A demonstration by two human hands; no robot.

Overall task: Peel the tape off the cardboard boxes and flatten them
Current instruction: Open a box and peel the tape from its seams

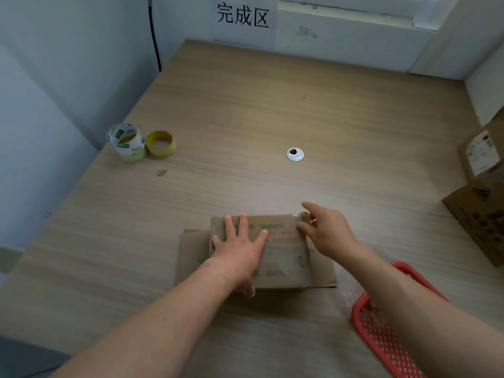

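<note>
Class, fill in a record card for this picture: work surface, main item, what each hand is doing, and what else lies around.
Surface: wooden table
Main item: cardboard box, green print, flaps out at both sides
Left hand: flat, fingers spread, presses on the box
Right hand: pinches the tape strip at the box's far right corner
Left side: tape rolls in a cluster
Right side: red basket near; more boxes farther
Wall: paper sign

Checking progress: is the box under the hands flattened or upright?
Flattened. The box lies thin against the table, with the left hand spread flat on top.
</note>
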